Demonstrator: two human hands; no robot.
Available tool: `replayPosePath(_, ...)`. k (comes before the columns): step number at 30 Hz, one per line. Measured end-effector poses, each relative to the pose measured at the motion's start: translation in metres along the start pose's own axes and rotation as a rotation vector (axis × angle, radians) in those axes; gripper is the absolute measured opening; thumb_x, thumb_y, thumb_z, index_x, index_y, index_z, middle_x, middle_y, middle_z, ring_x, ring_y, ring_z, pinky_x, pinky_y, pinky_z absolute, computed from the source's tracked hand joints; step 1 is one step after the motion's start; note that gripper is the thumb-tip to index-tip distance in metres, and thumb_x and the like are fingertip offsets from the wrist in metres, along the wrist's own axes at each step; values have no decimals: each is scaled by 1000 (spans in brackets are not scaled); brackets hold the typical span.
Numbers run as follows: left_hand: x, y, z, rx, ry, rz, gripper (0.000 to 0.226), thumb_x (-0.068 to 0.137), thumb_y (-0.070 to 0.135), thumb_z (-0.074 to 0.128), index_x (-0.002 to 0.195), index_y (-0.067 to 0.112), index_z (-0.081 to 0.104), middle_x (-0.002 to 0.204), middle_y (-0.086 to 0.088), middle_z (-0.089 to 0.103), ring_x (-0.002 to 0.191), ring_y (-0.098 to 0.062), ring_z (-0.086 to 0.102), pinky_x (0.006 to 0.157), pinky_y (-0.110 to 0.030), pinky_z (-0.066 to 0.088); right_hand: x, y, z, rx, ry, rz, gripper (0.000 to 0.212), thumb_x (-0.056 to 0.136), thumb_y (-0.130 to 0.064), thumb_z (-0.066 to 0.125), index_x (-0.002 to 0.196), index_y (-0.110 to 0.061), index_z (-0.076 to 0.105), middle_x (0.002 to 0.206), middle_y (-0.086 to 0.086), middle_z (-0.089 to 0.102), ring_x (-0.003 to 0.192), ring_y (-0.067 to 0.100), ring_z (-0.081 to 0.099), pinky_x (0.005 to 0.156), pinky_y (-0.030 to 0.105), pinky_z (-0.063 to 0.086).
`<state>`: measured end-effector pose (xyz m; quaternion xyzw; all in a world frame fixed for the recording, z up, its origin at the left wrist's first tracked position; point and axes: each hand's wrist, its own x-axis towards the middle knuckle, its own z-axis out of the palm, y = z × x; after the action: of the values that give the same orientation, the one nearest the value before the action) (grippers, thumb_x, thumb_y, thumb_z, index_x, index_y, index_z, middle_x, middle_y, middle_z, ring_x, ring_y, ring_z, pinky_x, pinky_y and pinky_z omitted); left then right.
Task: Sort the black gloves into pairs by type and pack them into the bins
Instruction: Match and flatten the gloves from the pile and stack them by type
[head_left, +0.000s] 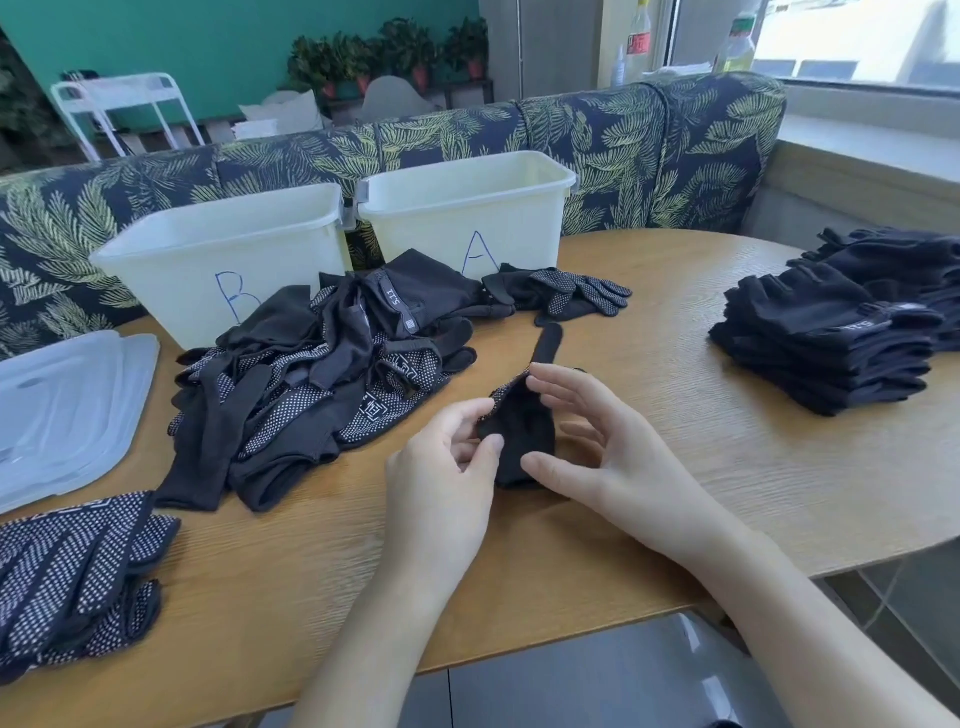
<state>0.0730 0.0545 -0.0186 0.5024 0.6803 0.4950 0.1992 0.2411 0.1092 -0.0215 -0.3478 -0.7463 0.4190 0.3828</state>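
Leaf-print bench, teal wall, bright window, wooden table

A blue hand-drawn "B" marks the front wall of the left white bin, and a blue "A" the right white bin. "TTS" reads on a strap in the loose glove heap and on the stacked gloves near the surface's right edge
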Motion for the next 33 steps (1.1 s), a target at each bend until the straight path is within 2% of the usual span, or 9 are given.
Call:
replayPosePath(4,-1,-2,-4,-6,-42,-66,39,92,14,73,125,33,66,99,14,71,75,3,70,67,-14,55,2,-1,2,-85,-52,-41,76,91,-21,76,153,-37,35,148,-26,47,139,-11,37,114,17,32)
replayPosePath(8,-5,0,-13,0,-41,-125,51,92,18,72,136,37,56,100,15,69,70,3,70,64,-23,60,5,0,5,-98,-74,-46,73,94,-20,72,154,-35,34,150,-23,46,139,-12,36,109,7,28)
replayPosePath(11,-10,2,-19,14,-22,-147,52,92,18,70,136,38,53,90,13,71,61,-4,70,60,-29,61,6,2,7,-139,-84,-60,69,95,-23,70,154,-35,35,150,-23,47,140,-9,37,113,13,29)
replayPosePath(17,-16,0,-27,7,-1,-133,29,89,19,72,110,32,56,73,9,73,51,-14,67,62,-37,59,7,5,10,-196,-5,-69,55,96,-25,68,146,-30,48,141,-17,56,135,-4,45,115,31,40)
replayPosePath(20,-15,0,-29,86,50,-31,21,87,30,77,98,35,60,82,18,71,61,-6,67,63,-39,60,6,4,10,-200,-23,-58,47,96,-25,66,142,-29,53,135,-17,60,132,-4,49,112,30,43)
replayPosePath(23,-13,1,-28,180,0,86,14,85,33,78,88,35,65,93,31,64,87,5,63,78,-18,51,4,4,10,-224,-43,-70,44,97,-25,66,139,-29,55,132,-20,61,130,-4,51,110,26,44)
replayPosePath(25,-11,1,-25,239,-67,119,8,87,32,78,86,36,71,108,30,61,109,10,54,92,-14,40,4,5,10,-264,-48,-85,43,97,-26,65,139,-30,56,131,-23,61,128,-5,51,109,22,42)
replayPosePath(29,-8,-1,-24,326,-105,141,21,93,27,71,113,34,75,118,25,58,121,3,51,95,3,24,3,5,11,-322,-68,-84,45,97,-27,65,141,-31,54,125,-30,58,124,-13,48,103,7,34)
replayPosePath(33,-6,-2,-28,348,-69,97,43,97,33,65,139,28,61,131,15,62,121,-4,53,102,-14,36,3,7,12,-354,-70,-90,56,96,-41,66,147,-32,45,139,-25,52,133,-8,43,110,16,36)
